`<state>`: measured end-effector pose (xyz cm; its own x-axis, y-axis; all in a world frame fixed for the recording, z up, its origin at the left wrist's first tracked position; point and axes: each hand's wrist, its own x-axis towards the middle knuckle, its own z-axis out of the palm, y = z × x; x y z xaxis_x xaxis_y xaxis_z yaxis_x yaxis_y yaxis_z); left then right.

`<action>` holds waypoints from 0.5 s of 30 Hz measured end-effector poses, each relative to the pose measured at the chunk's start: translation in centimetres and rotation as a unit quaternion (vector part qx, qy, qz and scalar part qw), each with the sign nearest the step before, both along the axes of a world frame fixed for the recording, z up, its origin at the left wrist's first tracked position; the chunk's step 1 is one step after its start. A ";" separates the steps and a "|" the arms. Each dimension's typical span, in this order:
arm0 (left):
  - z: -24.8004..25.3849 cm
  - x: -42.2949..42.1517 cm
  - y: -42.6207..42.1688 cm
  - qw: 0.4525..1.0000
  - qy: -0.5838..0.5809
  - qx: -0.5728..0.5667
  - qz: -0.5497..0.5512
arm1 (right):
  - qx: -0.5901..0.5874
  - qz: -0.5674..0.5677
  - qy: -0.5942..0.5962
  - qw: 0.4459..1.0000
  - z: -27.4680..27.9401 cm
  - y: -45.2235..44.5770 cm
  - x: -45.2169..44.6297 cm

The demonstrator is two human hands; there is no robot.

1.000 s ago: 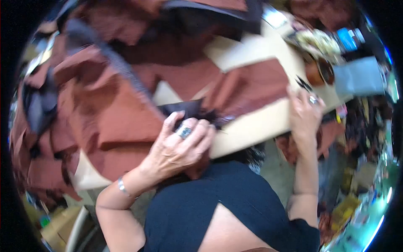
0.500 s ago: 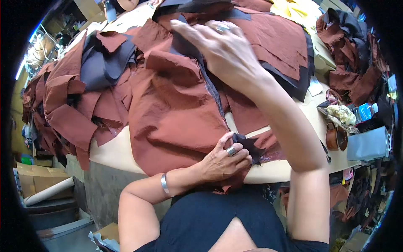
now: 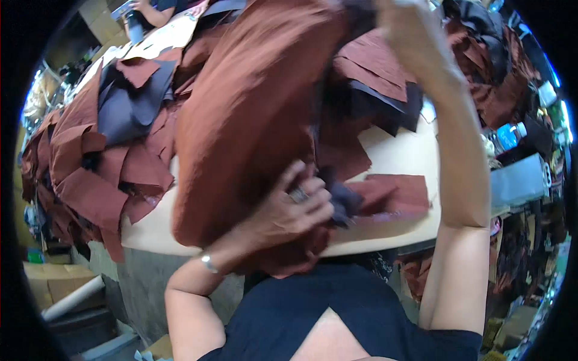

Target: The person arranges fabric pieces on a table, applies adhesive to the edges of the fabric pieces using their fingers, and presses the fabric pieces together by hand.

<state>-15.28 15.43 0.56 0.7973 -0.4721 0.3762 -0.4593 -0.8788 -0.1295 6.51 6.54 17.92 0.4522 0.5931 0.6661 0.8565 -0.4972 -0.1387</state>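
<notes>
A large reddish-brown cloth (image 3: 241, 114) with a dark edge hangs lifted above the table, slightly blurred. My left hand (image 3: 295, 207), a ring on one finger, is closed on its lower edge near my body. Beside those fingers is a bunched dark scrap (image 3: 343, 201). My right hand (image 3: 403, 15) is raised at the top of the view, by the cloth's dark upper corner; motion smears it and its fingers cannot be made out. A flat reddish-brown piece (image 3: 397, 192) lies on the table right of my left hand.
Reddish-brown and dark scraps (image 3: 90, 186) cover the table's left side. Layered pieces (image 3: 376, 66) lie behind the cloth. At the right are a grey container (image 3: 518, 183) and a bottle (image 3: 509, 137). A co-worker's arm (image 3: 153, 13) shows at the top left, near another bottle (image 3: 133, 29).
My right hand has moved up and right from the middle of the cloth's upper edge. The cloth has risen off the table with it. My left hand has shifted slightly left and up.
</notes>
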 end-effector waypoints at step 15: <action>6.6 -0.9 13.0 0.947 0.076 0.156 0.272 | 0.144 0.107 0.363 0.914 -18.6 -13.4 -6.5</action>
